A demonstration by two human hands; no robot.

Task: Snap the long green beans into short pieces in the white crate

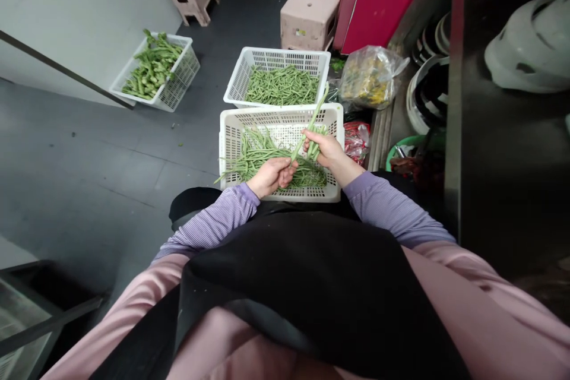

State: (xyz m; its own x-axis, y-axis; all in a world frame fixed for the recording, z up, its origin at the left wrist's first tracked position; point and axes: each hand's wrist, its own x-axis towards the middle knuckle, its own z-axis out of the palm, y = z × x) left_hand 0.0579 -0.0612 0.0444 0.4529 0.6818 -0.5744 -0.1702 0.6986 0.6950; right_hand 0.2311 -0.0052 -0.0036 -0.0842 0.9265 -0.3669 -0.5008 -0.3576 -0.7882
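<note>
Over the near white basket (226, 130), my left hand (272, 176) is closed, pinching the lower end of a long green bean (318, 108). My right hand (324, 148) grips the same bean further up between thumb and finger. Several short bean pieces (314, 149) are also tucked in its curled fingers. Beneath both hands lies a heap of long, whole green beans (258, 151), some poking over the basket's left rim. Just beyond, a second white basket (235, 76) holds many short-cut bean pieces (285, 84).
Left on the grey floor is a white basket (180, 80) of green vegetable stalks (154, 65). Pale plastic stools (307, 12) stand further back. To the right are a clear bag (370, 76) with yellow contents, a red bag (356, 139), a green basin (396, 151) and a dark counter edge (454, 95).
</note>
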